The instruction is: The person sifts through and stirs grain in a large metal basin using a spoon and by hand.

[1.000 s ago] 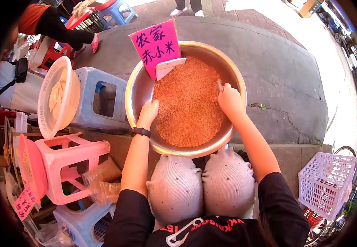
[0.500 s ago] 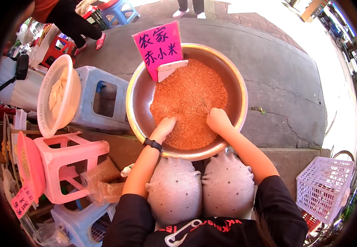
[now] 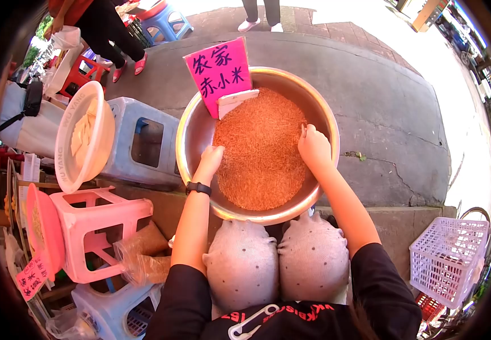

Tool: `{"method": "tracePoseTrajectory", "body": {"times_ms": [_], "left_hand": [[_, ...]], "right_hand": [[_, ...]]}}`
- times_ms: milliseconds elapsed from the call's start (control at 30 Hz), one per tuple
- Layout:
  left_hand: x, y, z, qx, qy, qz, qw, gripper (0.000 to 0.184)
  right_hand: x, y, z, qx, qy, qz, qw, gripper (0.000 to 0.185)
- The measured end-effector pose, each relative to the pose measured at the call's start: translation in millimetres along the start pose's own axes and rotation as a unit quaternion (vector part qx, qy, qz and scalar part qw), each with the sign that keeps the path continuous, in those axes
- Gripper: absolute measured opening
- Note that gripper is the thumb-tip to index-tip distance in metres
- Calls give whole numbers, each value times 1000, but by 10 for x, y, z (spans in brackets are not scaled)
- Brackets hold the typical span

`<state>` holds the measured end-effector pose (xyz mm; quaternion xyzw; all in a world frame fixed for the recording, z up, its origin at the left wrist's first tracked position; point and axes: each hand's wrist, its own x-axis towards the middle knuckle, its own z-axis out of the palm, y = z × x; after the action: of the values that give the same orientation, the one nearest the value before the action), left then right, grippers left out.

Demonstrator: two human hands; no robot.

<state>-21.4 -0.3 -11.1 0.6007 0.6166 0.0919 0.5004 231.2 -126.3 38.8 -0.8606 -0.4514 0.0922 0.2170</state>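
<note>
A large metal bowl (image 3: pixel 327 110) with reddish-brown grain (image 3: pixel 262 147) stands just beyond my knees. My left hand (image 3: pixel 212 157), a black band on its wrist, is closed at the left edge of the grain; whatever it holds is hidden. At the grain's right edge my right hand (image 3: pixel 314 144) is closed on a small, thin object (image 3: pixel 304 129) that pokes out past the fingers, too small to identify. A pink sign (image 3: pixel 218 71) with handwritten characters stands upright at the bowl's upper left, in a white block (image 3: pixel 237 101).
Left of the bowl are a blue stool (image 3: pixel 118 133), a tilted round basin (image 3: pixel 108 139) and a pink stool (image 3: pixel 138 209). Bags of grain (image 3: pixel 146 246) lie near my left arm. A white basket (image 3: pixel 449 255) is at right. People stand at the upper left and top.
Both hands moved inward and nearer to me through the grain, then back out to the bowl's sides. The person at the upper left has shifted right.
</note>
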Motion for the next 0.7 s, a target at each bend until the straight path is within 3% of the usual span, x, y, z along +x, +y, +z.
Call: {"method": "tracePoseTrajectory", "body": {"times_ms": [67,167,233,267,333,367,433,500,567,667,700], "left_hand": [[211,-312,129,21,38,-21,999,58],[39,-128,298,30,26,-59,997,60],[60,-107,365,-147,-37,-56,987,63],[78,-89,401,-269,-56,-35,961,60],[-293,417,262,-445,-108,-37,888,56],[-78,295,244,-476,-90,-75,872,51],[-165,449,36,-446,-117,16,887,48],[-157,463,-95,-263,-23,74,962,43],[11,271,-104,-169,25,57,984,40],[77,131,-24,-56,10,5,998,38],[156,11,44,-22,39,28,999,38]], "right_hand": [[0,42,50,-28,-19,-9,999,15],[-53,135,300,-41,-67,-39,996,12],[-98,135,378,-14,-53,-88,995,16],[-69,144,389,113,-99,-1,989,18],[-14,24,208,354,-182,173,901,23],[20,15,171,369,-166,162,900,25],[84,-21,84,397,-132,140,897,28],[150,-68,-78,303,-75,111,944,29],[308,77,-3,94,-15,7,995,26],[427,54,68,12,0,-9,1000,24],[455,52,115,10,6,-9,1000,24]]}}
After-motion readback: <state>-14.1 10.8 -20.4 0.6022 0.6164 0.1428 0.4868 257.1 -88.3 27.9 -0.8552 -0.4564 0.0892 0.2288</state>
